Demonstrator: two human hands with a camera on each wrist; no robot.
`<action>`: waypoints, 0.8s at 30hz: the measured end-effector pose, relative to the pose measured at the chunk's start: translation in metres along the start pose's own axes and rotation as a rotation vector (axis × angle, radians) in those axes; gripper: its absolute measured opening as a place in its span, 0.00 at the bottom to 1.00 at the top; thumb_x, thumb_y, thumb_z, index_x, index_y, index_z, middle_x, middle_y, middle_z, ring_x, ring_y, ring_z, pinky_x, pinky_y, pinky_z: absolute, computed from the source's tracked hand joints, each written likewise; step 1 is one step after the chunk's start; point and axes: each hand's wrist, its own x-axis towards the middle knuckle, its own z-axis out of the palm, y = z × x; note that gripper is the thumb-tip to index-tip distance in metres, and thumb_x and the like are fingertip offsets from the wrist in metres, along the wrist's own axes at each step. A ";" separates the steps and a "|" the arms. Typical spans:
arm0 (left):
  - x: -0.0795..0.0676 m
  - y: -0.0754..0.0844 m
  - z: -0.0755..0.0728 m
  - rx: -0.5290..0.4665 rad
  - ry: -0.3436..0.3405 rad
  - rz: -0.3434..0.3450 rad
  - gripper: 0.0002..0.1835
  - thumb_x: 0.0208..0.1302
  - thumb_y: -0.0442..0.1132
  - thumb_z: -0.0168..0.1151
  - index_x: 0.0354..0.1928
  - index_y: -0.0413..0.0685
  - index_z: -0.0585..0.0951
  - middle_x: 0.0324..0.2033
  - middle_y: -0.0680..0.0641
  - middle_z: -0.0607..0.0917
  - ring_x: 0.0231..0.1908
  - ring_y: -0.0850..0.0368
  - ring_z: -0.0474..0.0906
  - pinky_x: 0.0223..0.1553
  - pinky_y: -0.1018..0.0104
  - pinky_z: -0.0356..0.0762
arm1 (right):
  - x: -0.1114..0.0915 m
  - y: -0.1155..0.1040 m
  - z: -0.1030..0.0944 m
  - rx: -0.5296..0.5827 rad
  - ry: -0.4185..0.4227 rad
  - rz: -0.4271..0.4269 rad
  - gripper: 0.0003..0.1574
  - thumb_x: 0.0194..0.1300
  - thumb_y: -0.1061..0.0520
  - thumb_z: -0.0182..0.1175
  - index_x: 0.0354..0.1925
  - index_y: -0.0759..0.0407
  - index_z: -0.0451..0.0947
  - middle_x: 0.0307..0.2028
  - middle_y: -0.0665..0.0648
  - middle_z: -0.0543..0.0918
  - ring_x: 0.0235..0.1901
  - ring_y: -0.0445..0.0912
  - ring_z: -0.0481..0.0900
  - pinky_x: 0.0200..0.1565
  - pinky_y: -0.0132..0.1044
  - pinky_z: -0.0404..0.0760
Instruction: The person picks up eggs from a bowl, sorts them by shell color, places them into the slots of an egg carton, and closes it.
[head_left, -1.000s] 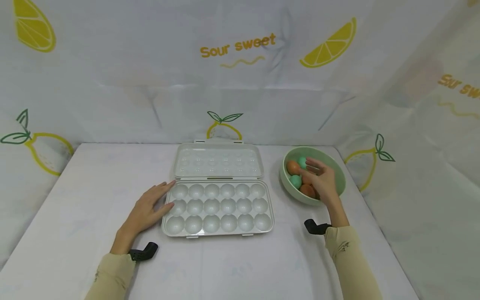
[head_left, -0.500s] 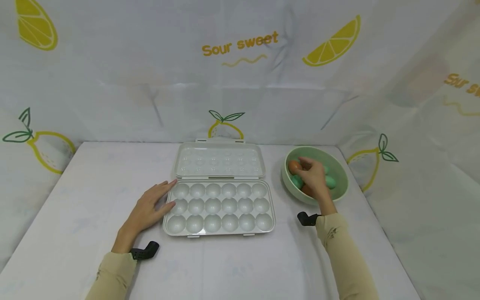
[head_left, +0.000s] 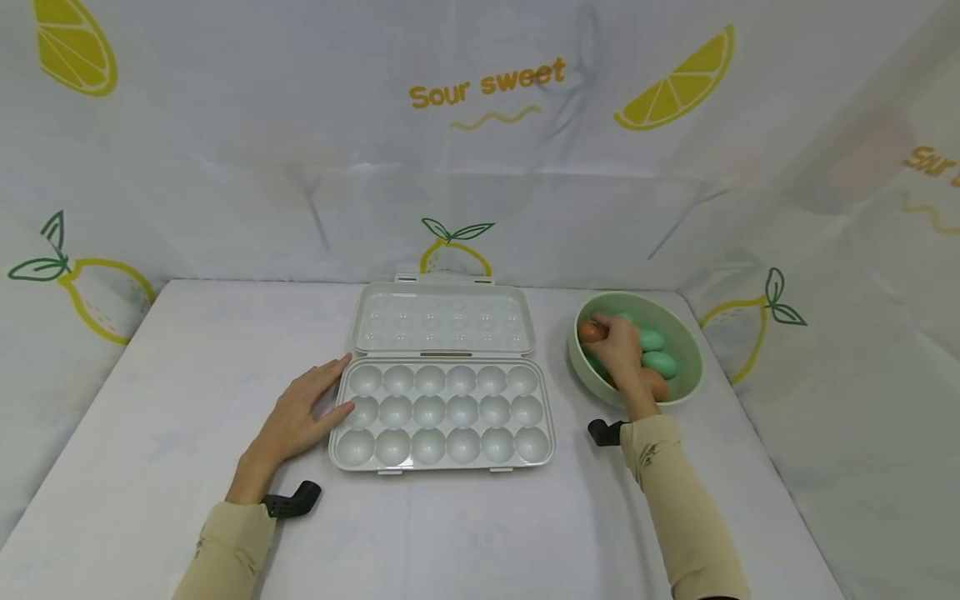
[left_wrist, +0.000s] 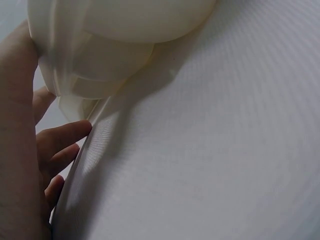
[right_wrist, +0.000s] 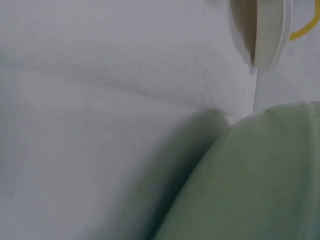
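Observation:
A pale plastic egg tray (head_left: pixel 444 467) lies unfolded on the white-covered table, its rounded wells bare and its lid (head_left: pixel 446 317) laid back behind them. My left hand (head_left: pixel 296 414) rests against the tray's left side, thumb on the edge, fingers extended; the left wrist view shows these fingers (left_wrist: pixel 62 137) beside the tray's underside. Inside the light green bowl (head_left: pixel 684 342) at the right, my right hand (head_left: pixel 621 350) pinches a brown egg (head_left: pixel 592 332) between thumb and fingers. Green eggs (head_left: pixel 660 364) and another brown egg (head_left: pixel 655 384) lie around it; the hand hides part of the contents.
A white cloth with lemon prints (head_left: pixel 453 254) hangs behind the table and along its sides. Table surface (head_left: pixel 465 533) extends in front of the tray. The right wrist view is mostly tablecloth and the bowl's outer wall (right_wrist: pixel 260 175).
My right hand has moved left and lower within the bowl, and its fingers have closed on the brown egg. The left hand keeps its place on the tray; the head view has shifted slightly.

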 end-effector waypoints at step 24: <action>0.002 0.002 0.001 -0.009 -0.007 -0.016 0.38 0.63 0.47 0.68 0.75 0.55 0.69 0.68 0.35 0.77 0.68 0.30 0.71 0.67 0.29 0.66 | -0.032 -0.054 -0.006 0.610 0.263 0.011 0.33 0.59 0.63 0.74 0.62 0.68 0.79 0.60 0.67 0.84 0.59 0.55 0.82 0.58 0.28 0.84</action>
